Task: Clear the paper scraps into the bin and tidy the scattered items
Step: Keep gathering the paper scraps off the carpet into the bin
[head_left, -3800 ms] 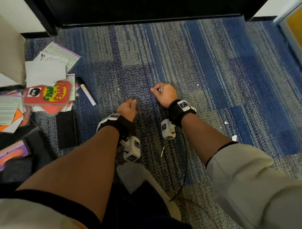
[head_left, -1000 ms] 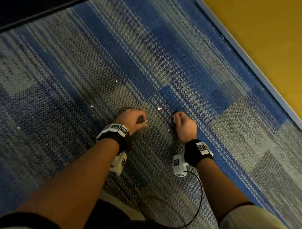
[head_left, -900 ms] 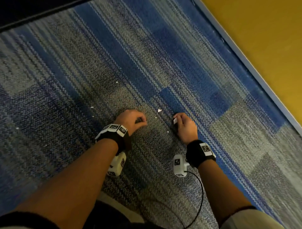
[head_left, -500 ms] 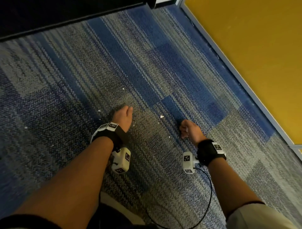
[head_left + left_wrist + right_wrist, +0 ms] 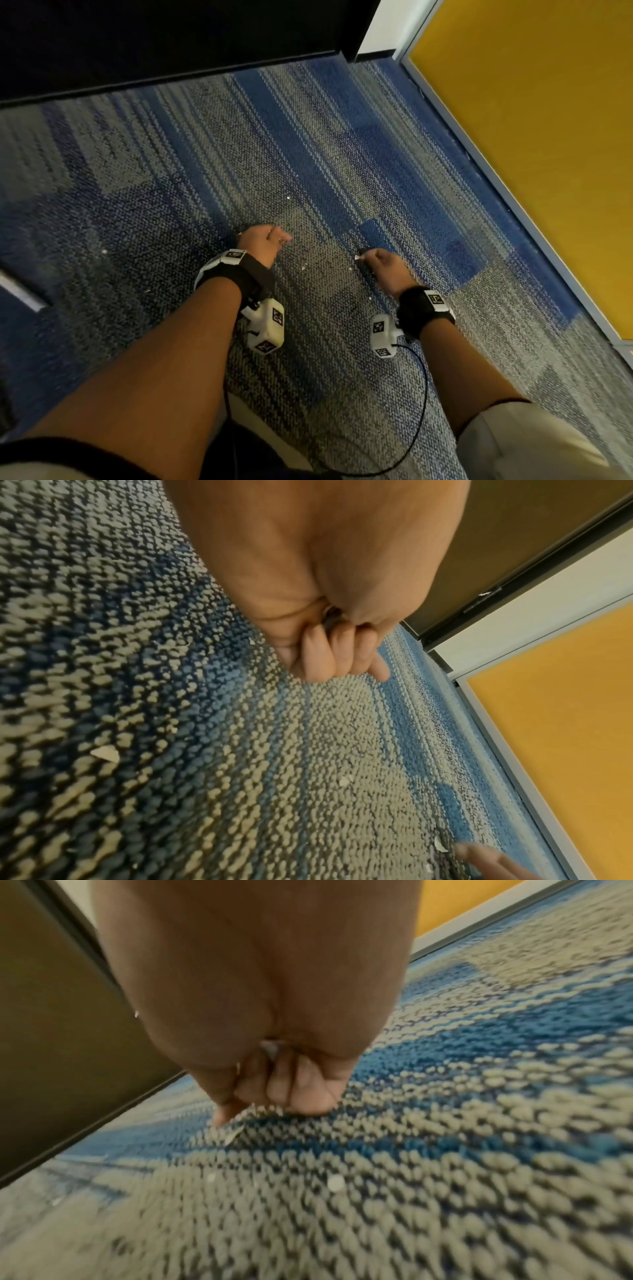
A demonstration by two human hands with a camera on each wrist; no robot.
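Your right hand [image 5: 383, 267] has shifted to a scrap [image 5: 358, 257].
It pinches the scrap; left hand [image 5: 262, 244] clenched over carpet [image 5: 308, 164].

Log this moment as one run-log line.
left hand: curled, contents unclear | right hand: reaching scrap | carpet: scraps remain

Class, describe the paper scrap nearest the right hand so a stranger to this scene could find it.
Start at the yellow wall on the right and cross the blue-and-grey carpet to the right hand. The scrap sits at its fingertips: a pale sliver, larger than the tiny specks scattered nearby.
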